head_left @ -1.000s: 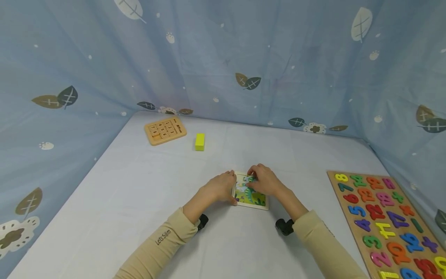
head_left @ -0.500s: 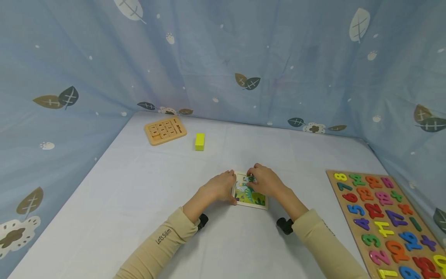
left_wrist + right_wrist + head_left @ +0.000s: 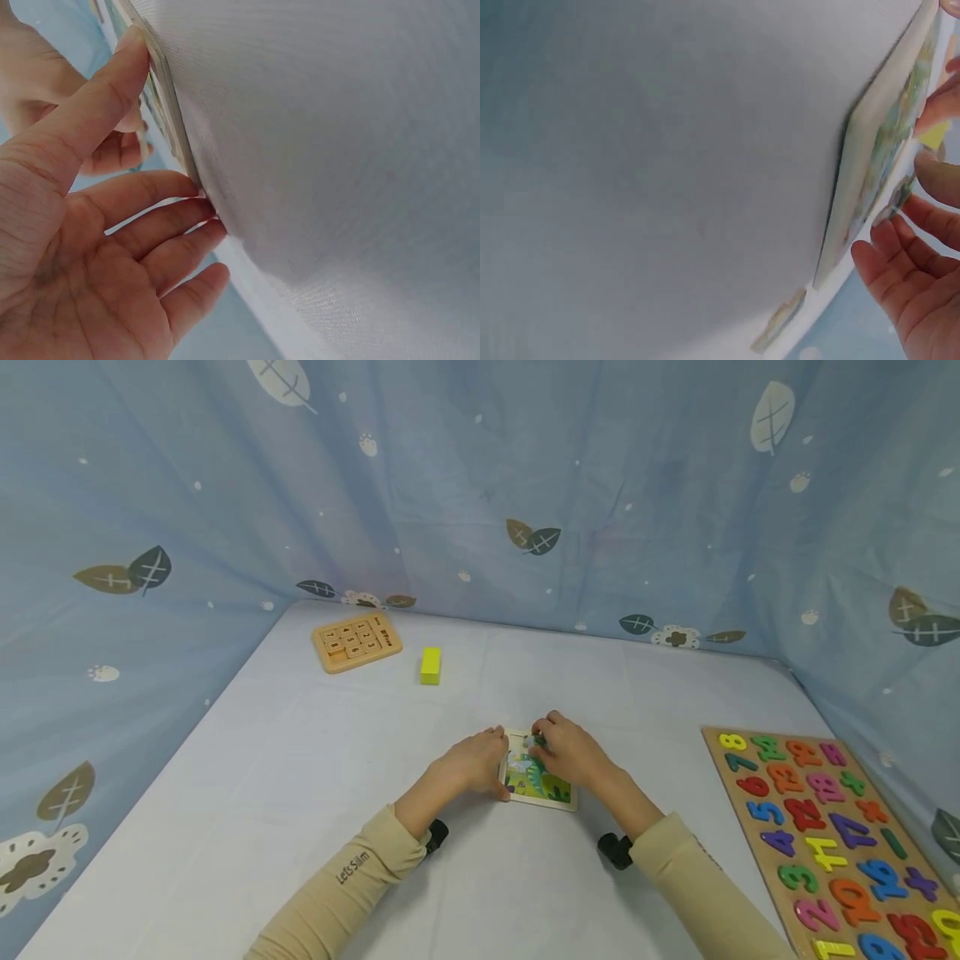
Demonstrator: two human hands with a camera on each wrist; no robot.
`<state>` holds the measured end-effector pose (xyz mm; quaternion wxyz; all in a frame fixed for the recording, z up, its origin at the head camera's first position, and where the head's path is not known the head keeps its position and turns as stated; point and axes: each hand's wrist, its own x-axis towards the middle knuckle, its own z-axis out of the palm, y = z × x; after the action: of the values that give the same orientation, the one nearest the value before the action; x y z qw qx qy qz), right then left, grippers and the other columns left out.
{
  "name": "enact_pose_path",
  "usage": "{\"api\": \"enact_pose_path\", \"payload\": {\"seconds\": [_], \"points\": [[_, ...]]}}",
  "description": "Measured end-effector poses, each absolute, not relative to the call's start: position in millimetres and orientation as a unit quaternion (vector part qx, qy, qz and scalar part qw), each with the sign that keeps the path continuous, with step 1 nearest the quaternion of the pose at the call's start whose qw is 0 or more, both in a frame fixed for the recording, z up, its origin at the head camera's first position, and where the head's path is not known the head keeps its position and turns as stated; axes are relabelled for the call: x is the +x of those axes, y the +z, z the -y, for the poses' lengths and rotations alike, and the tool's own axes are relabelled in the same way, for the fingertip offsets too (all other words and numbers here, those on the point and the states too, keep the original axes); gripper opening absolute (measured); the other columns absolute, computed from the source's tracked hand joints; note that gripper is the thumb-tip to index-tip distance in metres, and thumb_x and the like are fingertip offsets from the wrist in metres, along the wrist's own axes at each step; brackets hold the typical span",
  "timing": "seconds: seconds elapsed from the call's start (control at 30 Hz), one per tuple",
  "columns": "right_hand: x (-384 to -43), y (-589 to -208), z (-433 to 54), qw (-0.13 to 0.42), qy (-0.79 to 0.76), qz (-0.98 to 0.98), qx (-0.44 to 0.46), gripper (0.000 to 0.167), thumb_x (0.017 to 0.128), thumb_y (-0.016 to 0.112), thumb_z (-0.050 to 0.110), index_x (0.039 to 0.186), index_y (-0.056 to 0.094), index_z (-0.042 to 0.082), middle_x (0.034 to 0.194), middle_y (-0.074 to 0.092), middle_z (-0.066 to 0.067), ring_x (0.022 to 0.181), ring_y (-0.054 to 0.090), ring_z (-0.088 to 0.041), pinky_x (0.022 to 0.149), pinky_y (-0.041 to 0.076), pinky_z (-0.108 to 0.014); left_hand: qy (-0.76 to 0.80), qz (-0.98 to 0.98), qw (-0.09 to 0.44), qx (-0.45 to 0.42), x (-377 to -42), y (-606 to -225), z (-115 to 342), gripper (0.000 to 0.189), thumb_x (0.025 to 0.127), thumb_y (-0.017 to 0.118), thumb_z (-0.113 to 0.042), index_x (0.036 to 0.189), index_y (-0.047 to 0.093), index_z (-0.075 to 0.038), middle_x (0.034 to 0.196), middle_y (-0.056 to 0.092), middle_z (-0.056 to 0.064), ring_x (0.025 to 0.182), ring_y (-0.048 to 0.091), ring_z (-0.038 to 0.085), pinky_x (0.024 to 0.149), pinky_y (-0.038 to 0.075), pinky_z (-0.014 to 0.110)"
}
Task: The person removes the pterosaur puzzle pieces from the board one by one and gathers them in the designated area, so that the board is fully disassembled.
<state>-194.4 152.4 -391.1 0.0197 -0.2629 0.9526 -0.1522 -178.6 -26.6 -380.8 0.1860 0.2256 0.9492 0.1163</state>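
Observation:
A small wooden-framed jigsaw puzzle with a green dinosaur picture lies on the white table. My left hand grips its left side, thumb near the front corner and fingertips toward the back corner. In the left wrist view, the thumb and fingertips of the left hand meet the frame edge. Over the puzzle's back right part, my right hand pinches a puzzle piece. The right wrist view shows this thin puzzle piece tilted between thumb and fingers, raised over the picture.
A wooden number-slide board lies at the back left, beside a yellow block. On the right, a large board carries colourful numbers and signs. A blue leaf-patterned curtain rises behind the table.
The puzzle piece under my right fingers has tilted up, turning the dinosaur's head out of line with the picture. My left hand has stayed at the frame.

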Motion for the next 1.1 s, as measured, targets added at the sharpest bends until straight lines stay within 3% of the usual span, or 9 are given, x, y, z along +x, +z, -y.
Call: {"api": "enact_pose_path", "payload": {"seconds": [0.4,0.77,1.1], "points": [[-191.6,-381.3,-180.1,0.025,-0.18,-0.946,-0.268,0.027,0.09,0.067,0.013,0.112,0.063,-0.003,0.1,0.059,-0.011,0.08,0.054,-0.013,0.072,0.053,-0.029,0.123,-0.95,0.188,0.216,-178.3,-381.5,25.1,0.093,0.073,0.084,-0.034,0.144,0.038,0.005,0.154,0.033,0.019,0.143,0.033,0.03,0.116,0.032,0.041],[-186.7,-380.1,-215.9,-0.008,-0.17,-0.951,-0.259,0.026,0.088,0.069,0.009,0.109,0.064,-0.006,0.098,0.06,-0.013,0.075,0.052,-0.013,0.064,0.05,-0.028,0.134,-0.949,0.193,0.209,-175.6,-380.0,24.2,0.093,0.073,0.084,-0.031,0.144,0.037,0.006,0.154,0.031,0.019,0.144,0.031,0.03,0.118,0.029,0.039],[-181.8,-384.0,-247.4,-0.014,-0.147,-0.962,-0.231,0.023,0.086,0.069,0.007,0.105,0.066,-0.005,0.093,0.06,-0.011,0.077,0.054,-0.014,0.066,0.052,-0.031,0.125,-0.948,0.193,0.218,-175.5,-377.7,24.1,0.092,0.074,0.083,-0.031,0.144,0.037,0.007,0.154,0.032,0.02,0.144,0.03,0.03,0.118,0.029,0.038]]}}
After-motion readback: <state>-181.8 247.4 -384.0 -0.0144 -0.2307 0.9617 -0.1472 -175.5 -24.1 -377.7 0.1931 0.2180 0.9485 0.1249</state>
